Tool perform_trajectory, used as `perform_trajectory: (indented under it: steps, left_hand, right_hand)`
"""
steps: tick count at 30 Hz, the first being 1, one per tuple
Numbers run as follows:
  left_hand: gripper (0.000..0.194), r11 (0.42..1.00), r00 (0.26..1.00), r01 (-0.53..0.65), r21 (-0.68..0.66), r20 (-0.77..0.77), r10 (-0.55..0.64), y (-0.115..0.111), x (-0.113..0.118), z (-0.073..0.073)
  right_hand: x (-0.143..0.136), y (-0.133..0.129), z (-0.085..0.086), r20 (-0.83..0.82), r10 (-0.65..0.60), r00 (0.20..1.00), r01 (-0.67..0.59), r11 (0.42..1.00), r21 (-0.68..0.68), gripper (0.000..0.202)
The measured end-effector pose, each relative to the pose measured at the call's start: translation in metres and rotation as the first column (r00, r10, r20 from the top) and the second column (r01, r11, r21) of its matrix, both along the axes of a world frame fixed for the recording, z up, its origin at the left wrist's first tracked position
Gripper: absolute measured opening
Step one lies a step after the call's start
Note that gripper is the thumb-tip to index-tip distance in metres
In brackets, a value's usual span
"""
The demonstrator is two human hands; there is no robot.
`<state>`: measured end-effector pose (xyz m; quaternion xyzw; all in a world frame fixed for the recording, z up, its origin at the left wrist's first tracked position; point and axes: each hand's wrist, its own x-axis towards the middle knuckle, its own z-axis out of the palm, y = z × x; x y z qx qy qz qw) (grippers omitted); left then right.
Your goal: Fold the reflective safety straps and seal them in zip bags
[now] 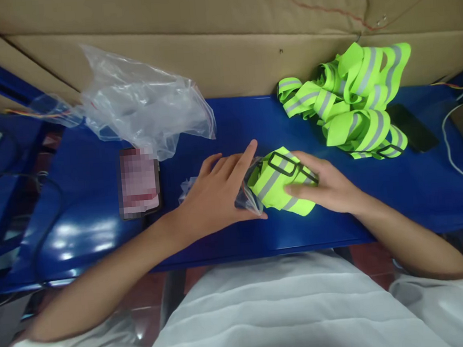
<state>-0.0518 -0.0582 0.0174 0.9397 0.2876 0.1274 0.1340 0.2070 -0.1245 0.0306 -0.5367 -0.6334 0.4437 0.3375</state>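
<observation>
Your left hand [213, 193]: fingers apart around the small clear bag [251, 201]; spread its mouth evenly. Your right hand [332, 187]: fingers clamped on the folded reflective strap [270, 184], over the counter [237, 248]; press folds compact. Hidden: strap's underside, most of the bag.

A white cable [445, 138] curves near a dark, flat object [415, 128].
</observation>
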Motion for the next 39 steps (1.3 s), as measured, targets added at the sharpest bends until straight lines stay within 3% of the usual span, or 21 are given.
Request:
perform_trajectory:
  steps: [3, 5, 8, 11, 14, 18, 26, 31, 34, 39]
  left_hand:
    - [0.143, 0.992, 1.000, -0.007, 0.127, -0.030, 0.011, -0.003, -0.001, -0.009]
    - [0.143, 0.991, 0.998, 0.008, 0.131, -0.062, 0.000, -0.006, -0.003, -0.013]
    - [0.149, 0.991, 0.986, 0.121, -0.058, -0.110, -0.127, -0.004, -0.009, -0.013]
    - [0.137, 0.947, 0.964, 0.206, -0.248, -0.113, -0.239, 0.006, -0.014, -0.011]
    - [0.125, 0.960, 0.980, 0.142, -0.240, -0.101, -0.170, 0.012, -0.013, -0.012]
    - [0.125, 0.985, 0.994, 0.077, -0.155, -0.069, -0.089, 0.005, -0.005, -0.014]
    - [0.112, 0.991, 0.991, 0.128, -0.043, -0.035, -0.129, -0.016, -0.004, -0.015]
    - [0.118, 0.979, 0.991, 0.129, -0.157, -0.026, -0.135, -0.010, -0.007, -0.012]
    - [0.116, 0.991, 0.996, 0.084, -0.104, -0.012, -0.085, -0.012, -0.003, -0.017]
    - [0.117, 1.000, 1.000, 0.008, 0.001, -0.010, -0.008, -0.027, 0.005, -0.024]
  right_hand:
    - [0.001, 0.001, 0.000, 0.062, 0.045, 0.997, -0.041, 0.997, -0.070, 0.041]
    - [0.001, 0.001, 0.000, 0.125, 0.090, 0.988, -0.080, 0.993, -0.085, 0.034]
    - [0.000, -0.001, 0.000, 0.249, 0.107, 0.962, -0.113, 0.993, 0.011, 0.032]
    - [-0.004, -0.003, -0.002, 0.319, 0.090, 0.943, -0.126, 0.987, 0.095, 0.038]
    - [-0.007, -0.004, -0.006, 0.315, 0.062, 0.947, -0.102, 0.989, 0.112, 0.039]
    - [-0.012, -0.004, -0.009, 0.291, 0.036, 0.956, -0.062, 0.995, 0.081, 0.037]
    - [-0.019, -0.012, -0.005, 0.294, -0.046, 0.955, 0.027, 0.997, 0.067, 0.041]
    - [-0.022, -0.012, -0.009, 0.107, -0.143, 0.984, 0.135, 0.988, 0.081, 0.032]
    - [-0.023, -0.010, -0.011, 0.046, -0.189, 0.981, 0.187, 0.981, 0.052, 0.032]
    - [-0.021, -0.008, -0.005, 0.142, -0.113, 0.983, 0.104, 0.992, 0.074, 0.026]
